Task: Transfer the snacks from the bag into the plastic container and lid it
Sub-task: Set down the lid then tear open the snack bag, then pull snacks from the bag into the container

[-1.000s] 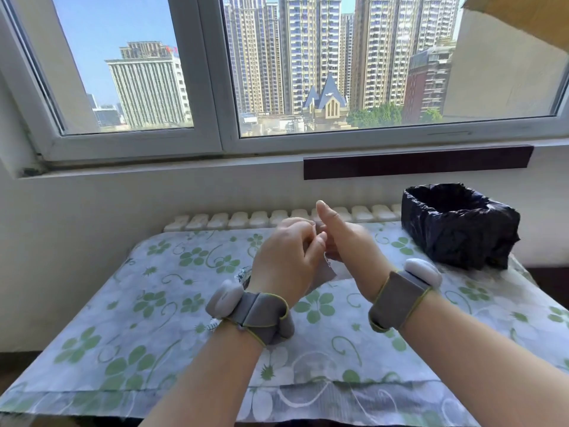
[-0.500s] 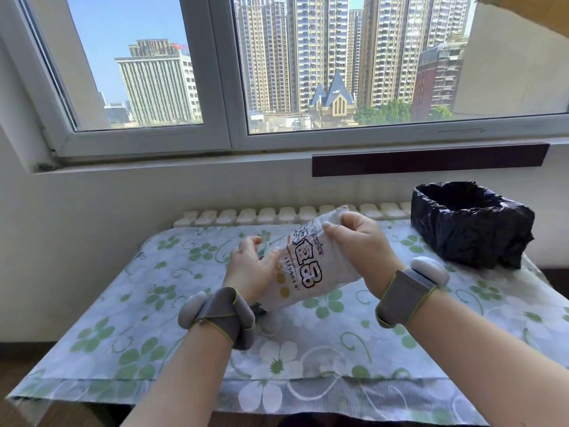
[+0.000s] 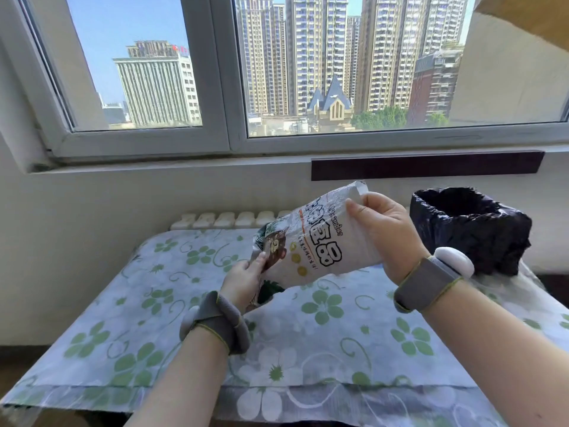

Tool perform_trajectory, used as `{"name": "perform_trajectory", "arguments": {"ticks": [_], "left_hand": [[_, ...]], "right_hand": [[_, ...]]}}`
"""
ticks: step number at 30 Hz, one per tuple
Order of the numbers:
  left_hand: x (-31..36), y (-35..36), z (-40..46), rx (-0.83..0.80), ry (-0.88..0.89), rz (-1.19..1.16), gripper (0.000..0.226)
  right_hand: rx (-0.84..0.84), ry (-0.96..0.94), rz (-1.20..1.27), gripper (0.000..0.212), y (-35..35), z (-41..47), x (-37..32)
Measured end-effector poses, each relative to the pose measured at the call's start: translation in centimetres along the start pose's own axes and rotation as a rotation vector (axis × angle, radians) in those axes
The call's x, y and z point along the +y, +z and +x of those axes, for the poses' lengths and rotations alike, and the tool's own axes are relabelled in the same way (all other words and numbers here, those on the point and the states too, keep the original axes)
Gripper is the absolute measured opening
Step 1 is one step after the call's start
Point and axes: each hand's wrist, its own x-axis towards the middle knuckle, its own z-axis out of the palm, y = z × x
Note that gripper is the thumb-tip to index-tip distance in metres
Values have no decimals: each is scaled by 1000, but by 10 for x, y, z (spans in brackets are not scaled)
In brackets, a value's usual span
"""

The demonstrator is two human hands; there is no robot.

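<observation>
Above bench point(image 3: 308, 349), mid-air: snack bag point(image 3: 320, 241) held tilted, sealed end up and right, other end down and left. Right hand point(image 3: 385, 232) grip: thumb across printed front near upper end, fingers curled behind bag. Left hand point(image 3: 243, 282) grip: thumb and fingers pinch lower-left end, where dark picture sits. Bag spans between both grips, clear of floral cloth on bench. Black-lined bin point(image 3: 471, 229) stands at bench's far right, just beside right hand. Grey wristbands on both wrists.
</observation>
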Motion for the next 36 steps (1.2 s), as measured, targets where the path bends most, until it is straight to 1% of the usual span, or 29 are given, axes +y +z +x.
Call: {"name": "perform_trajectory", "arguments": {"ticks": [2, 3, 4, 6, 8, 10, 15, 18, 21, 24, 27, 29, 31, 34, 36], "left_hand": [[0, -2, -2, -40, -163, -337, 24], [-1, -4, -2, -69, -236, -507, 23], [-2, -7, -2, -100, -295, -653, 28], [-2, -6, -4, -182, -399, -878, 45], [1, 0, -9, -290, -466, -979, 59], [6, 11, -14, -343, -496, -1033, 64], [22, 30, -19, -226, -494, -1298, 56], [29, 40, -21, -230, -471, -1350, 49], [37, 45, -22, -302, -500, -1402, 51], [42, 45, -13, -267, -423, -1422, 42], [45, 44, -4, -215, -353, -1407, 34], [45, 42, 1, -186, -323, -1388, 34], [43, 39, 7, -164, -305, -1386, 35], [40, 35, 19, -130, -276, -1417, 35], [37, 32, 28, -105, -253, -1429, 34]], "right_hand": [[44, -5, -4, 13, -5, 2, 0], [63, -8, -3, 12, -7, 3, 0], [78, -9, 3, 13, -9, 4, -1], [93, -13, 21, 18, -9, 5, -1], [93, -31, 29, 23, -5, 4, -1], [88, -50, 18, 26, -1, 3, 0], [83, -73, 25, 29, 7, -1, 2], [62, -85, 25, 25, 12, -3, 4], [-4, -83, 38, 20, 14, -6, 4], [-55, -110, -29, 16, 13, -6, 5], [-8, -145, -164, 19, 8, -1, 7], [33, -134, -168, 24, 4, 3, 10], [123, -129, -189, 25, -3, 8, 18], [240, -113, -315, 18, -16, 14, 36], [218, -47, -439, 12, -24, 19, 53]]}}
